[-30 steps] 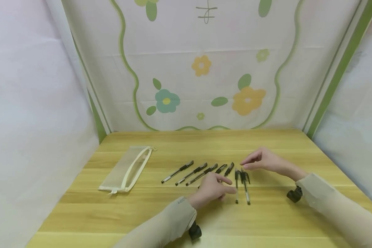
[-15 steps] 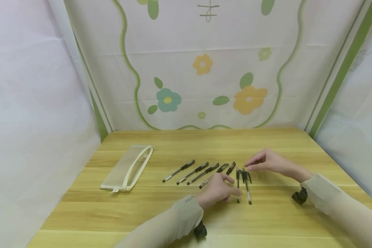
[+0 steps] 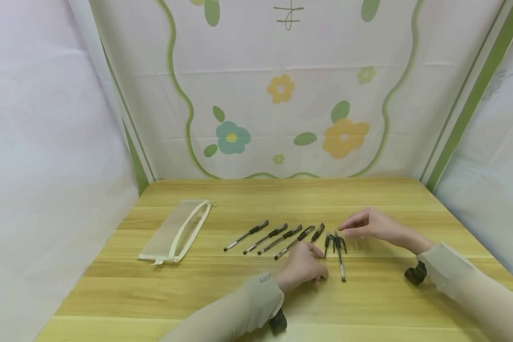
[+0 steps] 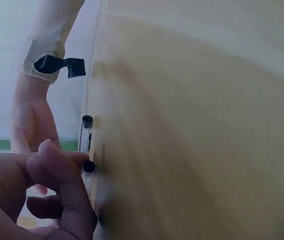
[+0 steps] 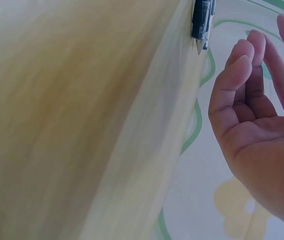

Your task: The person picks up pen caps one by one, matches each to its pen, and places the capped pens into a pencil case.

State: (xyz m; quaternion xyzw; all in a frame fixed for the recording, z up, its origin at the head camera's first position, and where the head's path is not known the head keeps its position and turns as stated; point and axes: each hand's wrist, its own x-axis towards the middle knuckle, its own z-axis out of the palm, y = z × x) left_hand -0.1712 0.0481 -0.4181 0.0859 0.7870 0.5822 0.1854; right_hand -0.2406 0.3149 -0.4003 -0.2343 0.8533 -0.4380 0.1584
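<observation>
My left hand (image 3: 302, 267) is at the lower part of a clear-barrelled black gel pen (image 3: 327, 241), its thumb and index finger pinching near the end. In the left wrist view, that pen's black end cap (image 4: 88, 166) shows right beside the fingertips. Just to its right lies a second gel pen (image 3: 341, 266), tip pointing away from me. Beyond that tip hovers my right hand (image 3: 374, 228), fingers loosely bent and holding nothing. The right wrist view shows a pointed pen tip (image 5: 199, 45) apart from the fingers.
Several more black gel pens, such as the leftmost pen (image 3: 245, 236), lie slanted in a row left of my left hand. A pale mesh zip pouch (image 3: 164, 235) rests on the wooden table (image 3: 124, 294) at the left. A flower-printed cloth (image 3: 239, 95) hangs behind.
My left hand has shifted slightly right and its fingers have come onto the lower end of the pen, covering it. The right hand has barely moved to the right.
</observation>
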